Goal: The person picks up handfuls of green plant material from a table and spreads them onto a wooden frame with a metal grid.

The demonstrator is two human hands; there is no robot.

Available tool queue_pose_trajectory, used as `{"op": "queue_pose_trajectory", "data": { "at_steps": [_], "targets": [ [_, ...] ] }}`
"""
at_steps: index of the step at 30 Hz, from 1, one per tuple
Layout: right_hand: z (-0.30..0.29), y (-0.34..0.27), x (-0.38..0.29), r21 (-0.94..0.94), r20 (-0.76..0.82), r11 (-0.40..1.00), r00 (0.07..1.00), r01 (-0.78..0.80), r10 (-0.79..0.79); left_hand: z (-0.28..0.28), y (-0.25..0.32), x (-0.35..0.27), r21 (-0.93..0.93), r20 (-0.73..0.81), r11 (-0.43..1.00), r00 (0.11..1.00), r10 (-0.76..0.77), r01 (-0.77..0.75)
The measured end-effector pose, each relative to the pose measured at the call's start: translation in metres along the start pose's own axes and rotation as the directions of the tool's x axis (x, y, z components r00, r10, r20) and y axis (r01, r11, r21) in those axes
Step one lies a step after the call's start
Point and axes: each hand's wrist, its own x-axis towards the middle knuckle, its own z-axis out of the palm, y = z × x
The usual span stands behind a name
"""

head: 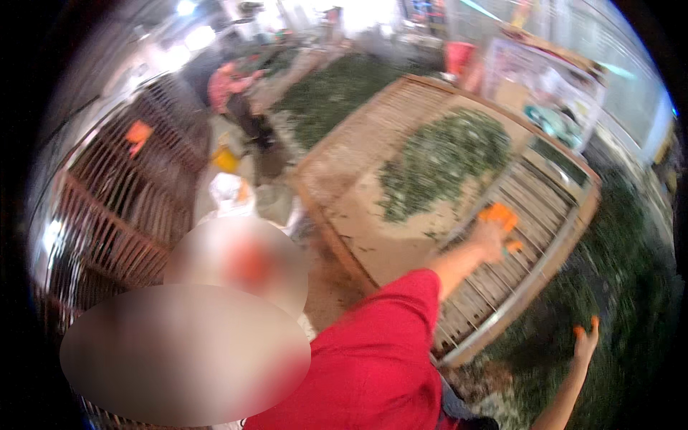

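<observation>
My left hand reaches out from a red sleeve over the slatted section of a large wood-rimmed table or tray. Bright orange covers its finger area, with a bit of teal beside it; blur hides whether it grips anything. A heap of green leaves lies on the tan surface just beyond that hand. My right hand is low at the right, held over dark green leaves on the floor. Its visible fingers are apart, with orange tips, and nothing shows between them.
Rusty barred racks line the left side. A person in a pink top bends farther back, near a yellow object. More leaves cover the floor behind the table. A red bucket stands beyond its far edge. Blurred ovals hide the lower left.
</observation>
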Motion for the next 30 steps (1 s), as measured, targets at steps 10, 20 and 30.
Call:
{"op": "queue_pose_trajectory", "data": {
  "at_steps": [10, 20, 30],
  "targets": [
    [-0.130, -0.236, -0.090, 0.221, -0.245, 0.701, 0.734, 0.678, -0.633, 0.032, -0.017, 0.020, 0.259, -0.343, 0.962, 0.922, 0.181, -0.093],
    [-0.143, -0.270, -0.091, 0.051, 0.022, 0.490, 0.490, 0.870, -0.872, -0.053, 0.247, -0.029, -0.904, -0.383, -0.093, 0.694, 0.610, -0.418],
    [-0.143, -0.125, -0.101, -0.518, 0.002, 0.818, 0.956, 0.251, -0.292, 0.043, 0.242, -0.039, -0.940, 0.329, 0.029, 0.877, 0.350, 0.341]
  ]
}}
